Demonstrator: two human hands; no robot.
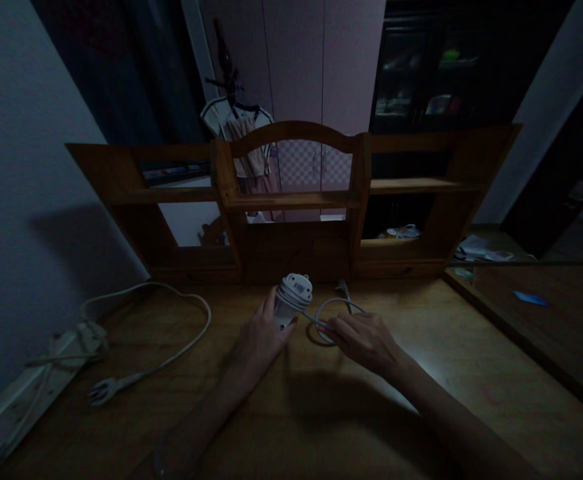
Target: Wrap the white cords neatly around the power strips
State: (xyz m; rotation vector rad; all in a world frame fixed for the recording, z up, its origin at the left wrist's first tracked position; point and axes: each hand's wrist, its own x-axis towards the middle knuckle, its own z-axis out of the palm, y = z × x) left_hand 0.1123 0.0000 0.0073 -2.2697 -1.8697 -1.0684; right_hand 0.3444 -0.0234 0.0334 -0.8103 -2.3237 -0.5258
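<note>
My left hand (pixel 261 337) is wrapped round a white cylindrical device (pixel 285 315), tilted so its round end with a small label faces up. Several turns of grey-white cable are wound about that end. From there the cable (pixel 327 302) runs to my right hand (pixel 364 339), which pinches it and leaves a loose loop above the fingers. The cable's plug (pixel 342 287) hangs or lies just beyond the loop; I cannot tell which. What the device is does not show clearly in the dim light.
A wooden desk (pixel 211 427) lies below, with a low wooden shelf unit (pixel 291 200) along its back. At left are a white power strip (pixel 56 360) and its cord's plug (pixel 102 392). To the right, a lower wooden surface (pixel 511 327) carries papers.
</note>
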